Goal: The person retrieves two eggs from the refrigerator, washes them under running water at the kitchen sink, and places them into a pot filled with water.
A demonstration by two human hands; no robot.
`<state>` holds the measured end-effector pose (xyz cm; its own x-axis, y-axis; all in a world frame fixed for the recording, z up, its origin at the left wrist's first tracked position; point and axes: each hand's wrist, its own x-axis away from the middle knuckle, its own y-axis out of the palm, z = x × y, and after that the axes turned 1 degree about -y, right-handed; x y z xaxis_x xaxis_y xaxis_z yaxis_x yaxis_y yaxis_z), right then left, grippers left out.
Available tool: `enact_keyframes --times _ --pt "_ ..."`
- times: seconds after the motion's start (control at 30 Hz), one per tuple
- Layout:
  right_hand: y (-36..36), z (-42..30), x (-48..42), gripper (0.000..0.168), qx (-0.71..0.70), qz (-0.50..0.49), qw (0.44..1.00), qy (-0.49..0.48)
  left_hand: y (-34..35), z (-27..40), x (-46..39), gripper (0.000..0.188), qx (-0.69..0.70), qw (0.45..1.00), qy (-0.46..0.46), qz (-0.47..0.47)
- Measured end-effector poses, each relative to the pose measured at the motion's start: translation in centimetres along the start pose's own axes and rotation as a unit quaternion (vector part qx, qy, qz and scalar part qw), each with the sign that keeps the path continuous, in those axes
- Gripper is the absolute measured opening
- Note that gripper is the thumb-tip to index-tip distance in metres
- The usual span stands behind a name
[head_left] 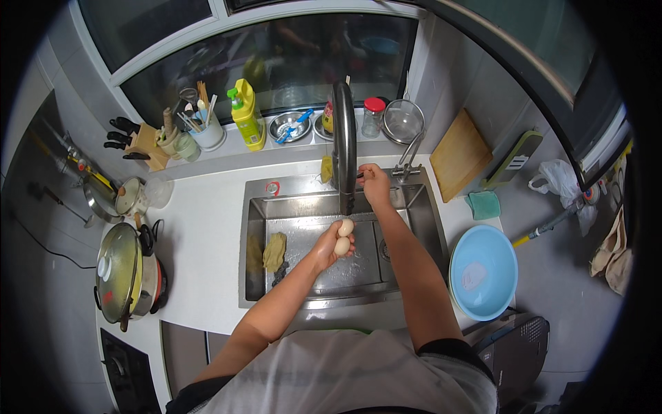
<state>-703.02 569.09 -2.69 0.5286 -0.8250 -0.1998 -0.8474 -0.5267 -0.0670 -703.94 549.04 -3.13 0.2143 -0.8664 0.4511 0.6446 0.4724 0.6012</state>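
Two pale eggs [342, 245] rest in my left hand [327, 246], its fingers curled around them. That hand is over the stainless-steel sink [310, 296], just below the spout of the dark metal faucet [343, 134]. At the faucet's right side, my right hand [375, 183] grips a small dark lever, the faucet handle [360, 176], mostly hidden by the fingers. Whether water is running I cannot tell; the sink floor is wet. A crumpled yellowish cloth [274, 252] lies at the sink's left, with a dark scouring pad [280, 272] beside it.
Right of the sink stand a light-blue basin [485, 269], a green sponge [483, 205] and a wooden cutting board [460, 154]. A lidded electric pan [121, 274] sits on the left counter. Along the sill are a yellow detergent bottle [247, 116], a red-lidded jar [372, 118] and a knife block [147, 147].
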Motion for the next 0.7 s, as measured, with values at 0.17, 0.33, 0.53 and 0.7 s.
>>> enact_keyframes --times 0.17,0.33,0.53,0.7 --pt "1.1 -3.6 0.8 0.012 0.037 -0.015 0.999 -0.022 0.1 0.0 0.1 0.042 -0.001 1.000 -0.002 0.002" --pt "2.2 -3.3 1.2 0.014 0.061 -0.065 0.990 -0.105 0.2 0.2 0.2 0.041 0.007 1.000 -0.004 0.004" --pt "3.0 1.3 0.1 0.027 -0.013 -0.233 0.972 -0.009 0.6 0.0 -0.2 0.043 0.011 1.000 -0.003 0.001" --pt "3.0 -2.7 2.3 0.029 -0.008 -0.293 0.956 0.028 0.5 0.0 -0.1 0.043 0.004 1.000 -0.006 0.006"
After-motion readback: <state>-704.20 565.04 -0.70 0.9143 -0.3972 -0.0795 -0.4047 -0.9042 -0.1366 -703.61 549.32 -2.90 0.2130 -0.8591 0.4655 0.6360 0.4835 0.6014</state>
